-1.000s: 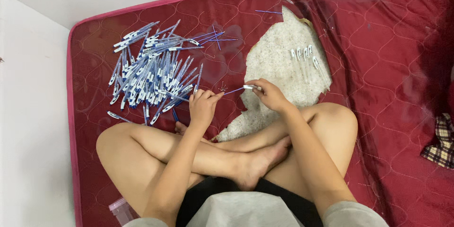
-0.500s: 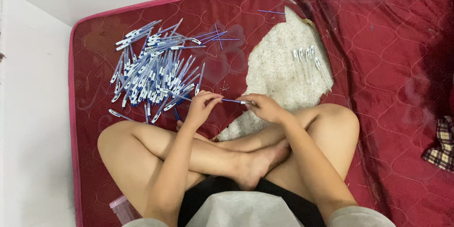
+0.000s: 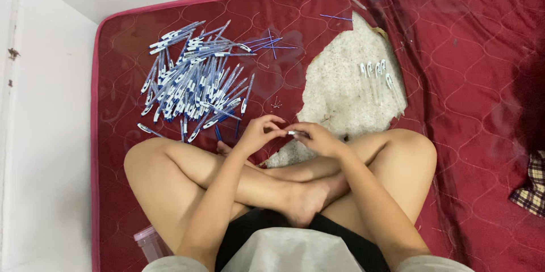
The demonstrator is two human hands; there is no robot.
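Head view: red mattress, its pink edge near the wall, lies open at right. Pen pile unchanged. Left hand and right hand have drawn together, pinching one small pen part above crossed legs.

The left hand and right hand now sit closer together, fingertips almost meeting above the crossed legs; a second ago they are further apart, with a thin blue refill stretched between them; that long thin piece no longer shows between the hands; only a short pale pen part shows at the right hand's fingertips; both hands also lie slightly nearer the body, further from the pile of pens.
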